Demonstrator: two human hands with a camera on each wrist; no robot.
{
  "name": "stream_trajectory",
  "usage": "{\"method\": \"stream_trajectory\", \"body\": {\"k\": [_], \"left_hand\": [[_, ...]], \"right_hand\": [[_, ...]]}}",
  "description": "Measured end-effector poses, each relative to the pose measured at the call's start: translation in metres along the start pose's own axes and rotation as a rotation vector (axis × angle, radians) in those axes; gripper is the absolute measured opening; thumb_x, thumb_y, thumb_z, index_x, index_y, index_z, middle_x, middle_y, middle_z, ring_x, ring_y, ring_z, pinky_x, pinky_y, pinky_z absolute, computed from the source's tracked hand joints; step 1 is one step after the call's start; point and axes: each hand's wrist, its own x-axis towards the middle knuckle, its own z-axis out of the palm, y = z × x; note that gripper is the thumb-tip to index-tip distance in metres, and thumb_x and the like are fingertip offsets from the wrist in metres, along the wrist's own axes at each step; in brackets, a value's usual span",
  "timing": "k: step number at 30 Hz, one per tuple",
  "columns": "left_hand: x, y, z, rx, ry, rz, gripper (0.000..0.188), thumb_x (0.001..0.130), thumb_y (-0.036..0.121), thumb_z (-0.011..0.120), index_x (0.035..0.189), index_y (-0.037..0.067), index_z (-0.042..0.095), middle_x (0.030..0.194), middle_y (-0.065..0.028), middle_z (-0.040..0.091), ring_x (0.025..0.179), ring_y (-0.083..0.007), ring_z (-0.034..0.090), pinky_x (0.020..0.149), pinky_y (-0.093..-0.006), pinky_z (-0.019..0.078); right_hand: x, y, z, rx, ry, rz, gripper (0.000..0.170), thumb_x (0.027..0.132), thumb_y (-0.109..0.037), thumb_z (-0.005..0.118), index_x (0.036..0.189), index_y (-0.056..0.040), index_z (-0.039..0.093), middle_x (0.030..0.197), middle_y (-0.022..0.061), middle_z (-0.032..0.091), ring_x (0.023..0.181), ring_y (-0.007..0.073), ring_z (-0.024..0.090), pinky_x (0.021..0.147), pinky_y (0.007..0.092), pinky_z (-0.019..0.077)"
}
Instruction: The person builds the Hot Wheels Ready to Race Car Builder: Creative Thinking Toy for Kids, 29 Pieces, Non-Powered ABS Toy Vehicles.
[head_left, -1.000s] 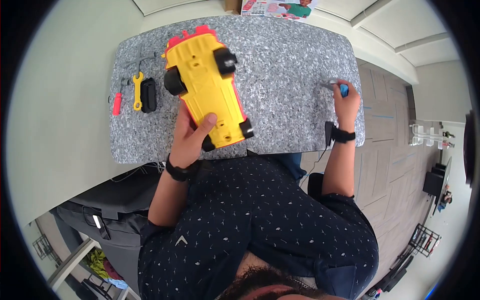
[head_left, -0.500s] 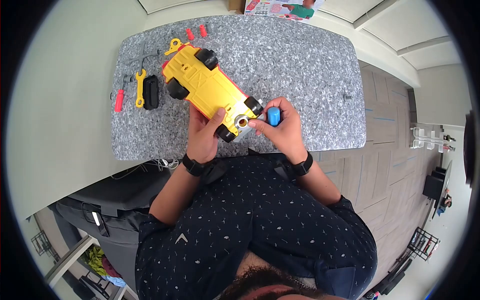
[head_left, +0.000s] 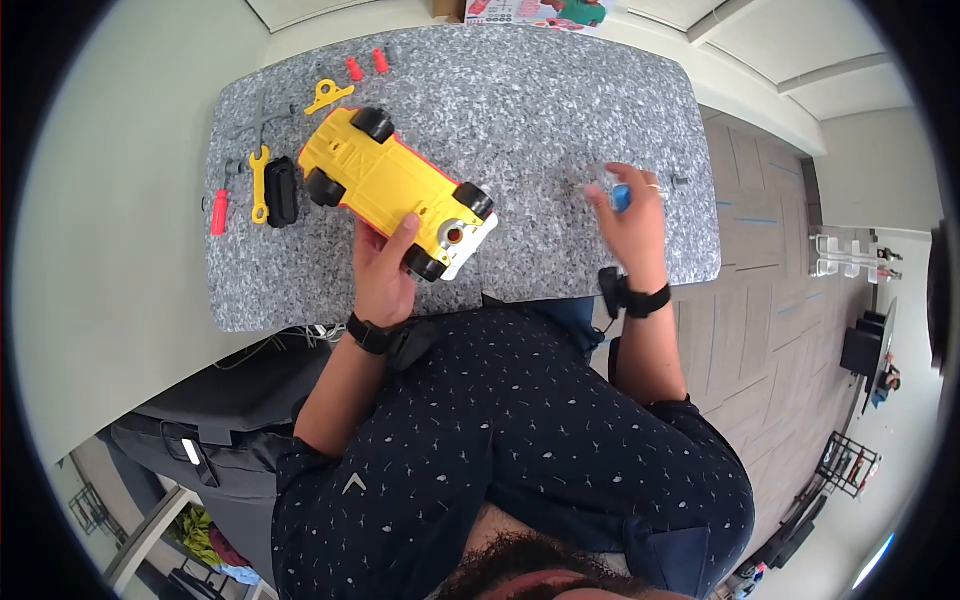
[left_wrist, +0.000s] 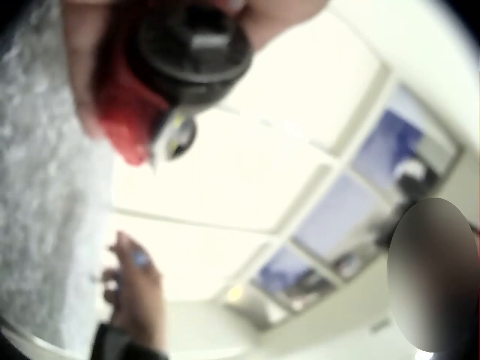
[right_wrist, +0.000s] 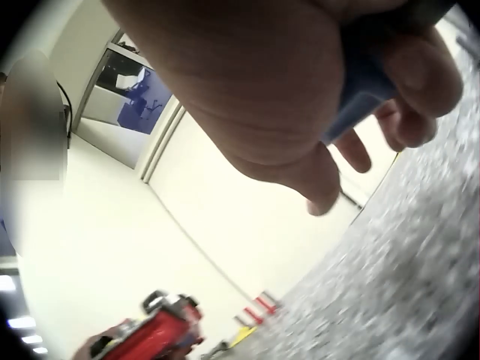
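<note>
In the head view my left hand (head_left: 385, 280) grips the near end of a toy car (head_left: 385, 185), its yellow underside facing up and a grey ring (head_left: 454, 236) at that end. The left wrist view shows a black wheel (left_wrist: 195, 56) close up beside red bodywork. To the right of the car, apart from it, my right hand (head_left: 635, 225) is above the table, holding a blue piece (head_left: 622, 198) with a blurred grey part by the fingertips. Seen from the right wrist, the blue piece (right_wrist: 364, 94) lies between palm and curled fingers.
On the speckled table (head_left: 560, 110), a yellow wrench (head_left: 259, 185), black tray (head_left: 282, 192), red screwdriver (head_left: 219, 212) and grey cross-shaped tool (head_left: 262, 125) lie left. Behind the car are a yellow part (head_left: 327, 97) and two red pieces (head_left: 380, 61). A small grey piece (head_left: 681, 181) is at right.
The car has turned from near upright to diagonal in my left hand. My right hand came in from the right to the car's near end, then moved back right with the blue piece.
</note>
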Motion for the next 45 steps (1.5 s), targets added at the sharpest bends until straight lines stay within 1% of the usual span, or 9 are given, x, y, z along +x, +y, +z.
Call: {"method": "stream_trajectory", "body": {"k": [1, 7, 8, 12, 20, 29, 32, 42, 45], "left_hand": [[0.000, 0.001, 0.000, -0.018, 0.009, -0.011, 0.055, 0.111, 0.007, 0.071, 0.160, 0.007, 0.048, 0.152, -0.0092, 0.066, 0.140, -0.0220, 0.065, 0.119, -0.0416, 0.0529], [-0.001, 0.002, 0.004, -0.041, 0.026, -0.031, 0.054, 0.108, 0.004, 0.073, 0.156, 0.008, 0.049, 0.150, -0.0091, 0.066, 0.138, -0.0212, 0.066, 0.118, -0.0407, 0.0537], [0.000, 0.002, 0.004, -0.038, 0.021, -0.032, 0.055, 0.108, 0.004, 0.073, 0.157, 0.008, 0.048, 0.150, -0.0091, 0.066, 0.138, -0.0211, 0.066, 0.118, -0.0407, 0.0537], [-0.002, 0.000, 0.006, 0.010, 0.014, -0.011, 0.056, 0.111, 0.005, 0.069, 0.163, 0.007, 0.047, 0.153, -0.0088, 0.065, 0.141, -0.0216, 0.065, 0.119, -0.0416, 0.0533], [-0.003, 0.001, 0.006, 0.046, 0.040, 0.011, 0.056, 0.111, 0.005, 0.070, 0.162, 0.006, 0.047, 0.153, -0.0089, 0.065, 0.141, -0.0219, 0.065, 0.119, -0.0413, 0.0534], [-0.003, 0.001, 0.004, 0.041, 0.033, -0.016, 0.057, 0.110, 0.005, 0.071, 0.162, 0.007, 0.046, 0.155, -0.0092, 0.065, 0.141, -0.0225, 0.065, 0.119, -0.0422, 0.0536], [-0.003, 0.001, 0.006, 0.050, 0.033, -0.019, 0.058, 0.110, 0.005, 0.071, 0.163, 0.007, 0.046, 0.155, -0.0092, 0.065, 0.142, -0.0222, 0.065, 0.120, -0.0417, 0.0531], [-0.002, 0.002, 0.009, 0.062, 0.019, -0.026, 0.061, 0.109, 0.004, 0.072, 0.164, 0.007, 0.045, 0.156, -0.0098, 0.064, 0.142, -0.0228, 0.064, 0.120, -0.0417, 0.0525], [-0.003, 0.001, 0.009, 0.073, 0.028, -0.017, 0.061, 0.109, 0.004, 0.071, 0.164, 0.007, 0.044, 0.156, -0.0100, 0.064, 0.142, -0.0231, 0.064, 0.120, -0.0419, 0.0528]], "right_hand": [[0.001, 0.029, -0.003, -0.104, 0.027, 0.006, 0.055, 0.092, -0.033, 0.093, 0.136, -0.0056, 0.073, 0.126, 0.0287, 0.069, 0.108, 0.0449, 0.070, 0.091, 0.0500, 0.0592], [0.006, 0.108, -0.023, -0.473, -0.011, 0.266, 0.074, 0.095, -0.048, 0.085, 0.153, -0.0058, 0.066, 0.149, 0.0415, 0.060, 0.142, 0.0529, 0.061, 0.111, 0.0560, 0.0559], [0.009, 0.116, -0.020, -0.522, -0.020, 0.253, 0.078, 0.095, -0.047, 0.084, 0.156, -0.0035, 0.063, 0.151, 0.0415, 0.061, 0.147, 0.0518, 0.058, 0.115, 0.0531, 0.0542], [0.027, 0.150, -0.015, -0.462, -0.025, 0.274, 0.070, 0.094, -0.042, 0.086, 0.149, -0.0032, 0.068, 0.141, 0.0332, 0.070, 0.136, 0.0478, 0.066, 0.112, 0.0515, 0.0555], [0.049, 0.106, -0.012, -0.398, 0.000, 0.382, 0.042, 0.092, -0.035, 0.089, 0.122, -0.0101, 0.075, 0.111, 0.0245, 0.079, 0.112, 0.0461, 0.074, 0.091, 0.0560, 0.0582], [0.046, 0.132, -0.019, -0.467, -0.034, 0.376, 0.057, 0.090, -0.033, 0.090, 0.142, -0.0152, 0.074, 0.135, 0.0291, 0.069, 0.120, 0.0467, 0.072, 0.102, 0.0523, 0.0599], [0.049, 0.138, -0.020, -0.501, -0.021, 0.373, 0.060, 0.090, -0.032, 0.090, 0.145, -0.0162, 0.073, 0.136, 0.0291, 0.069, 0.122, 0.0468, 0.071, 0.102, 0.0524, 0.0598], [0.063, 0.178, -0.024, -0.503, -0.055, 0.325, 0.046, 0.091, -0.024, 0.088, 0.135, -0.0134, 0.078, 0.131, 0.0235, 0.075, 0.124, 0.0426, 0.072, 0.105, 0.0499, 0.0589], [0.060, 0.136, -0.020, -0.465, -0.061, 0.300, 0.037, 0.092, -0.020, 0.086, 0.128, -0.0120, 0.080, 0.123, 0.0223, 0.079, 0.116, 0.0437, 0.075, 0.098, 0.0514, 0.0603]]}}
